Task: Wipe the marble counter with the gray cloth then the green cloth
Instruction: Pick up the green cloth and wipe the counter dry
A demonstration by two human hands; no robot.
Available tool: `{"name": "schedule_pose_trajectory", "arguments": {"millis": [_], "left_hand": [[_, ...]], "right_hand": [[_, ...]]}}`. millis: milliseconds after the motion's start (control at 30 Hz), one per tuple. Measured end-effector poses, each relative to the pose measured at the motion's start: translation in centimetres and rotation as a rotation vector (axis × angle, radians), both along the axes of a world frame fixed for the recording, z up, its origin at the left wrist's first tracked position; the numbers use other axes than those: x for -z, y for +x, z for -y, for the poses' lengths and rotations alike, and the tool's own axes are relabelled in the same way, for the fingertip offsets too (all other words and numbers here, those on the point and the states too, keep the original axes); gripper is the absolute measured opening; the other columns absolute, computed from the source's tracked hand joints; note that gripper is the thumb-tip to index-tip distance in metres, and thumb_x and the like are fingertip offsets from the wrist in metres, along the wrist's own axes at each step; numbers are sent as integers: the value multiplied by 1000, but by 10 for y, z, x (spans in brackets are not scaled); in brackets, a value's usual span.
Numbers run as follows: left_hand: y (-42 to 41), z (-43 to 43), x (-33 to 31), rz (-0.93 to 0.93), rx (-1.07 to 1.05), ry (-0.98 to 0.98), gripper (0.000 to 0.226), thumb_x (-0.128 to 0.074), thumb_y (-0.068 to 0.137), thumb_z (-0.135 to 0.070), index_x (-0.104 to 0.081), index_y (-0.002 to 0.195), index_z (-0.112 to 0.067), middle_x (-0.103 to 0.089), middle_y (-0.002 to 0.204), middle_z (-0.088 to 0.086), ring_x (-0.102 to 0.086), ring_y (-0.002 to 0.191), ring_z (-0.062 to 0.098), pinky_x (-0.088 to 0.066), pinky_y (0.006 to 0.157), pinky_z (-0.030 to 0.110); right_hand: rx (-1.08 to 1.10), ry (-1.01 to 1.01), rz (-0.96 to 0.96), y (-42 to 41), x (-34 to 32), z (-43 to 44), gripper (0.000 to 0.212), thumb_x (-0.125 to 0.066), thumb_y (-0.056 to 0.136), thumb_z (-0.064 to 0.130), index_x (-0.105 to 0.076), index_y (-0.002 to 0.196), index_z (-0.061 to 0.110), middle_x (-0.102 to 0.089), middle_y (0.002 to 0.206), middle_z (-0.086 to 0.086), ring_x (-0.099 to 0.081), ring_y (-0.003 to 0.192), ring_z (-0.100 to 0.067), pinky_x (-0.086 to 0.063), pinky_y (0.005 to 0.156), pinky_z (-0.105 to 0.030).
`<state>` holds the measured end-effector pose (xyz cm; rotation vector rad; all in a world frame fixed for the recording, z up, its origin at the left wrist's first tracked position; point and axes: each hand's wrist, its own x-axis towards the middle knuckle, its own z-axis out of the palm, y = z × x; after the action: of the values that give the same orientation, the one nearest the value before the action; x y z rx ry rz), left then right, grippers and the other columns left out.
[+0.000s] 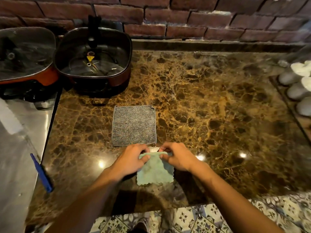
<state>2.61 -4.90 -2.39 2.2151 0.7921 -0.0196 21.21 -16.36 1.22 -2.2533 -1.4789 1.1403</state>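
1. The brown marble tabletop (210,106) fills most of the view, with a brick wall (185,19) behind it and patterned floor tiles (202,217) below its near edge.
2. The gray cloth (134,126) lies flat and square on the tabletop, left of the middle, and neither hand touches it.
3. The green cloth (154,170) sits just in front of the gray cloth, nearer the person, close to the near edge of the tabletop.
4. The left hand (130,159) pinches the far left corner of the green cloth, its fingers (144,158) pressed together on the fabric.
5. The right hand (176,157) pinches the far right corner of the same cloth, its fingers (165,157) likewise closed on the edge.
6. The far edge of the green cloth is stretched between the two hands, and the rest spreads toward the person; whether the cloth rests on the tabletop cannot be told.
7. A dark square pan (93,58) stands at the far left of the tabletop, and a glass lid (25,51) lies beside it, further left.
8. A steel surface (20,148) adjoins the tabletop on the left, and a blue stick-like tool (41,172) lies at its edge.
9. Pale rounded objects (296,91), blurred, sit along the right side.
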Motion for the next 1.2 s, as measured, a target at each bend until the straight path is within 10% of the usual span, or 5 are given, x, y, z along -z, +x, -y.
{"name": "schedule_pose_trajectory", "arguments": {"millis": [167,533,667,867,1200], "left_hand": [[69,36,-9,7,2,-86,12,-66,94,-27,-70,103,-20,-69,87,-3,-60,76,15,-42,67,32],[148,56,28,-7,-22,285,33,-48,101,-30,-64,125,-15,-63,127,6,-56,119,27,-46,102,48],[148,25,33,-80,-20,423,46,-44,103,-30,-50,145,-10,-47,152,16,-36,144,39,-30,119,54],[177,-9,37,-252,2,432,63,-27,106,-46,-14,161,-18,-4,170,12,0,155,36,-8,125,51],[192,-14,67,-263,-2,478,65,-6,101,-61,6,160,-37,14,169,3,16,155,28,12,123,55]], "right_hand": [[93,-43,71,60,-16,43,11,-68,97,30,-71,108,26,-71,100,2,-62,95,-16,-36,72,-25],[183,164,460,76,36,97,58,-64,95,36,-54,144,5,-53,147,-22,-48,136,-40,-36,117,-50],[205,104,449,32,68,94,70,-26,105,54,-28,161,12,-15,168,-21,-15,156,-38,-7,126,-53],[243,76,577,12,98,113,66,-19,109,51,-28,160,10,-19,166,-25,-22,154,-41,-26,120,-62],[244,72,641,6,97,117,71,-25,103,61,-40,157,17,-34,163,-18,-34,150,-35,-27,118,-55]]}}
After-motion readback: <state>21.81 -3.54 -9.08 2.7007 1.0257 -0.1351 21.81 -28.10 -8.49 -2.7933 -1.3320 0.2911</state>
